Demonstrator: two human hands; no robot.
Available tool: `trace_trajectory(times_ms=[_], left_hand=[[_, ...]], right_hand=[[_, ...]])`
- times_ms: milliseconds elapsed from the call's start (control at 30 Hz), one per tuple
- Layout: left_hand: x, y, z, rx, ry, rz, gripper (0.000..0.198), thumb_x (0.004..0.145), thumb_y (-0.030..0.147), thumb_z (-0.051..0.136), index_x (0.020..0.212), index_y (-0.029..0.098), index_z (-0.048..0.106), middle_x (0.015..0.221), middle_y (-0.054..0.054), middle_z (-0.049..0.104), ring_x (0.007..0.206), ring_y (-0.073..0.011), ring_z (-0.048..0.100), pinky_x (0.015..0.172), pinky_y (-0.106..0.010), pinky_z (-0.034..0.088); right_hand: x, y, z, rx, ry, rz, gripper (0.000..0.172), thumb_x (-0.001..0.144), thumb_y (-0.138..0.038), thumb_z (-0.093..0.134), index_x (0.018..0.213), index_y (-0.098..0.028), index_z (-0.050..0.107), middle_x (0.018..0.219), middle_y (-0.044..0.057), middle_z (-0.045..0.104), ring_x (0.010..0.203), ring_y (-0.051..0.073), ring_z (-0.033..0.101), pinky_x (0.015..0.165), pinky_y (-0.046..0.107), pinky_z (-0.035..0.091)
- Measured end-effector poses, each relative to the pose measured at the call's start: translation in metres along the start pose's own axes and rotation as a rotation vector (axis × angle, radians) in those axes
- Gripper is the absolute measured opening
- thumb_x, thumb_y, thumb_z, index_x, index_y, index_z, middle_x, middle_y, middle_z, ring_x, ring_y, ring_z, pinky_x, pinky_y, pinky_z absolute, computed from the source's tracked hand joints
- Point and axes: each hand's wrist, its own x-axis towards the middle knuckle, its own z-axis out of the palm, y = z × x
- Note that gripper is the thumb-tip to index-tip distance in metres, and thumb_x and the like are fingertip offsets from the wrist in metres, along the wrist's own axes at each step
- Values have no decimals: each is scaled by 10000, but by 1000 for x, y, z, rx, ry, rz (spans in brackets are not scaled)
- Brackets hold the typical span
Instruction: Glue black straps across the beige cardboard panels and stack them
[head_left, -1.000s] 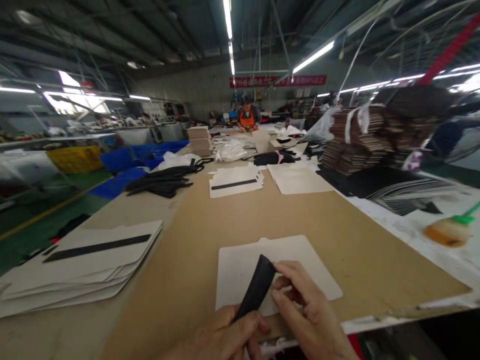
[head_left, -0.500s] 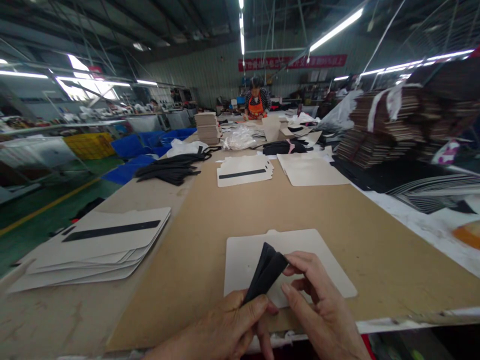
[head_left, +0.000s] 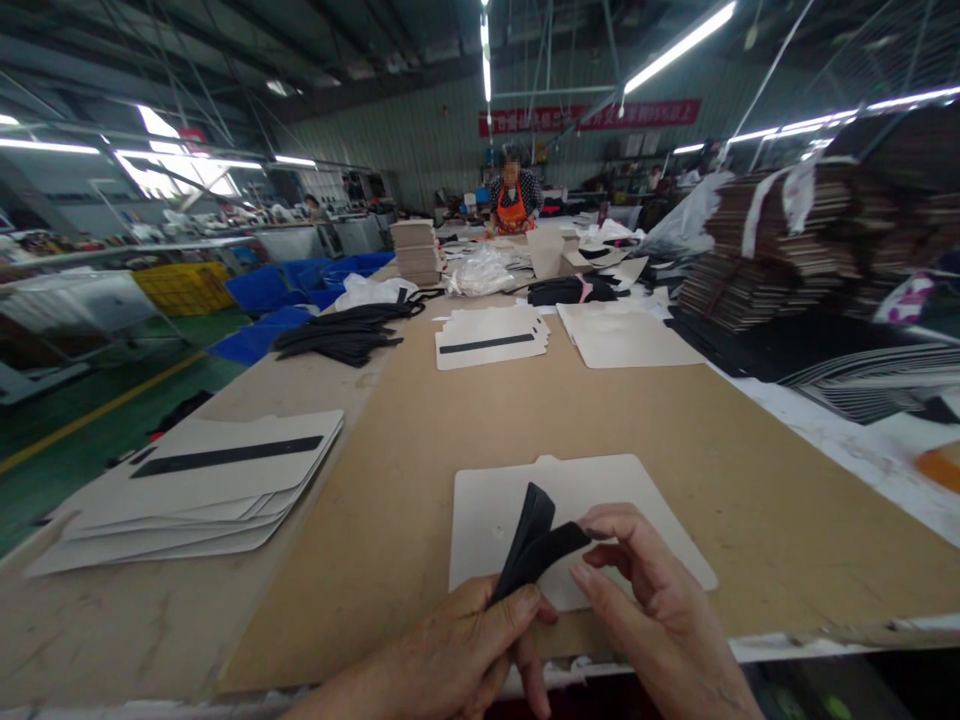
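My left hand (head_left: 491, 632) is closed around the lower end of a small bundle of black strips (head_left: 527, 530), thumb on top. One strip (head_left: 559, 548) bends away from the others toward the right. My right hand (head_left: 641, 590) has curled fingers at the free end of that strip, the index fingertip touching it; the thumb is a little apart below. Under both hands a pale board (head_left: 480, 500) with rounded corners and a small tab on its far edge lies on the brown work surface (head_left: 375, 560).
Pale boards (head_left: 217, 510) are stacked at left, the top one bearing a black strip. Farther off lie another strip-bearing stack (head_left: 491, 350), plain boards (head_left: 630, 340) and loose black strips (head_left: 341, 330). Brown bundles (head_left: 780, 240) rise at right. A person in an orange apron (head_left: 512, 212) stands at the far end.
The single strip has bent farther right, away from the bundle, with my right hand shifting slightly right alongside it. My left hand keeps its hold in nearly the same spot.
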Motion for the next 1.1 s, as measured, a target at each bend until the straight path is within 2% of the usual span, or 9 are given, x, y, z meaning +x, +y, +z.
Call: trace_trajectory(times_ms=[100, 200, 300, 400, 500, 633, 767, 900, 1100], left_hand=[[-1, 3, -2, 26, 22, 19, 607, 877, 670, 420, 1151, 142, 537, 735, -35, 712, 338, -55, 292, 341, -203, 226], [-9, 5, -11, 143, 59, 15, 484, 858, 581, 499, 1021, 146, 635, 576, 29, 614, 351, -61, 347, 363, -195, 250], [-22, 3, -27, 227, 144, -67, 387, 791, 494, 590, 948, 149, 667, 481, 52, 527, 428, -96, 470, 417, -194, 273], [-36, 1, -43, 211, 217, -65, 475, 764, 540, 590, 1029, 148, 627, 600, 4, 642, 503, -122, 508, 455, -212, 295], [-41, 5, -52, 303, 269, -24, 490, 796, 613, 540, 952, 158, 634, 681, -19, 678, 523, -122, 467, 484, -234, 310], [-29, 12, -55, 482, 432, -67, 407, 799, 575, 545, 912, 195, 640, 640, 10, 678, 610, -178, 555, 598, -278, 380], [-11, 13, -63, 566, 456, 23, 244, 813, 430, 555, 897, 214, 633, 596, 33, 691, 775, -228, 658, 794, -323, 407], [1, 15, -71, 588, 467, 64, 225, 810, 400, 559, 919, 216, 631, 569, 47, 672, 700, -221, 659, 758, -319, 410], [15, 17, -71, 672, 563, 30, 225, 791, 409, 537, 863, 217, 630, 558, 57, 588, 648, -214, 625, 679, -301, 398]], right_hand=[[-1, -7, -2, 5, -81, 39, 220, 874, -434, 610, 1027, -276, 618, 864, 22, 662, 809, 188, 631, 640, 264, 529], [-2, -12, -17, -62, -214, 15, 211, 918, -446, 544, 915, -279, 673, 818, 16, 643, 769, 177, 602, 668, 268, 489], [-5, -3, -45, -93, -156, 145, 308, 887, -522, 566, 743, -268, 664, 720, 6, 576, 690, 168, 544, 615, 260, 446], [-9, 16, -74, -55, -93, 252, 344, 820, -589, 617, 747, -260, 683, 706, 15, 568, 670, 179, 530, 571, 259, 443], [-11, 27, -88, -21, -102, 312, 382, 828, -587, 611, 716, -228, 680, 673, 17, 572, 649, 167, 527, 580, 252, 446], [-3, 29, -89, -10, -34, 393, 335, 811, -554, 654, 820, -220, 664, 658, -16, 566, 611, 135, 512, 568, 239, 420], [20, 32, -90, -162, 36, 316, 419, 766, -533, 670, 1058, -238, 616, 686, -35, 563, 658, 165, 551, 600, 273, 438], [43, 41, -92, -397, 1, 244, 363, 791, -516, 582, 1007, -232, 648, 663, -42, 497, 647, 163, 512, 603, 288, 403], [53, 56, -85, -510, 15, 296, 404, 781, -510, 540, 1025, -221, 682, 693, -27, 534, 657, 172, 538, 615, 301, 401]])
